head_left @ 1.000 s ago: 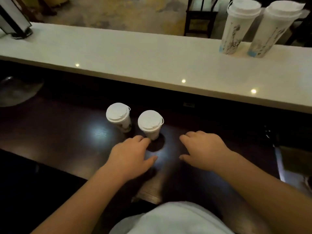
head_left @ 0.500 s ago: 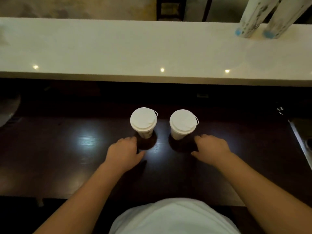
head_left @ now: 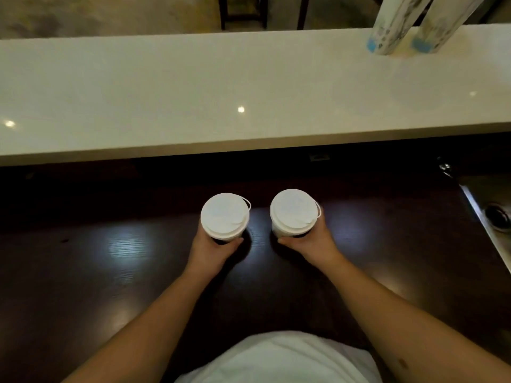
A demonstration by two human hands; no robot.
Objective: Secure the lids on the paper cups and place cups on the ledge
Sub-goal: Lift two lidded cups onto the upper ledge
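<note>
Two small paper cups stand side by side, close but apart, on the dark wooden tabletop (head_left: 116, 266) near its far edge, just below the pale ledge (head_left: 193, 87) that runs across the view. Each wears a white lid that sits flat on its rim. The left cup (head_left: 224, 217) is gripped by the left hand (head_left: 213, 248), whose fingers are curled round the cup's body from the near side, the thumb showing at its right under the lid. The right cup (head_left: 293, 212) is held the same way by the right hand (head_left: 309, 243), thumb at the cup's left and fingers wrapping round the far right side. Whether the cups rest on the wood or are slightly raised cannot be told. On the ledge's far right corner stand two tall printed cups (head_left: 409, 26), tight together, their tops cut off by the frame. A metal sink (head_left: 492, 214) with a drain lies at the tabletop's right edge. A white garment (head_left: 276, 360) on the person's body fills the bottom middle. Dark chair legs (head_left: 243, 9) show beyond the ledge.
</note>
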